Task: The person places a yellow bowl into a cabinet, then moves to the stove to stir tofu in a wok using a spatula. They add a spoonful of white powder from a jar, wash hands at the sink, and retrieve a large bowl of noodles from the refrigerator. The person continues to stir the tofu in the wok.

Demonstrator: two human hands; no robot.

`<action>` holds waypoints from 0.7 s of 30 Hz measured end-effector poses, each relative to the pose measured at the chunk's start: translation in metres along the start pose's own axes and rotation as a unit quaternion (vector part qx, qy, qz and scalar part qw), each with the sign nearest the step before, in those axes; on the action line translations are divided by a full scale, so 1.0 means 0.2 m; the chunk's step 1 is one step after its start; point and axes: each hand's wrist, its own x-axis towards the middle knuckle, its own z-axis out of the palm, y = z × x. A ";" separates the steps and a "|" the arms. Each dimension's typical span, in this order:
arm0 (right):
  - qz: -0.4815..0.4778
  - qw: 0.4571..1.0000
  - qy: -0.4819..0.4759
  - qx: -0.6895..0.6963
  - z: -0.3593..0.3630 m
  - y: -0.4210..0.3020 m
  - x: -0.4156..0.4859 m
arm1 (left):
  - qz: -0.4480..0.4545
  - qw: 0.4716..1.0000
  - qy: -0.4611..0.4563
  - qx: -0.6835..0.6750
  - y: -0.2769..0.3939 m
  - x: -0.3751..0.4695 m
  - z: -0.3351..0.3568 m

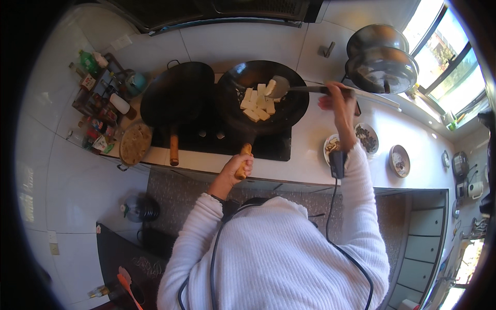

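My left hand (236, 167) grips the wooden handle (245, 151) of a dark wok (296, 104) on the right side of the stove. In my right hand (336, 99) is a spatula (279, 89) with a dark handle, reaching in over the wok from the right. One piece of what looks like tofu (271, 88) rests on the spatula's blade. Beneath it, several pale rectangular tofu pieces (255, 101) lie together in the wok, with small bits scattered around them.
A second wok (176, 97) occupies the left burner of the black stove (271, 149). Bottles (100, 112) crowd a rack at far left, near a round pan of food (135, 143). Right of the stove stand bowls (399, 161) and a plate (366, 138); metal lids (381, 69) hang by the window.
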 end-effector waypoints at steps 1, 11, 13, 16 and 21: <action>-0.003 0.999 -0.029 -0.016 0.09 -0.02 0.05 | 0.000 1.000 -0.010 -0.003 0.00 0.00 0.00; -0.047 0.939 -0.197 -0.277 1.04 -0.20 0.21 | 0.029 0.999 -0.019 -0.024 -0.02 0.02 0.00; -0.090 0.925 -0.205 -0.307 1.12 -0.24 0.20 | 0.035 0.999 -0.016 -0.027 -0.03 0.01 0.00; -0.115 0.911 -0.210 -0.336 1.18 -0.28 0.20 | 0.034 0.999 -0.023 -0.031 -0.03 0.02 -0.01; -0.021 0.955 -0.196 -0.220 1.15 -0.36 0.20 | 0.035 0.999 -0.020 -0.036 -0.03 0.01 0.00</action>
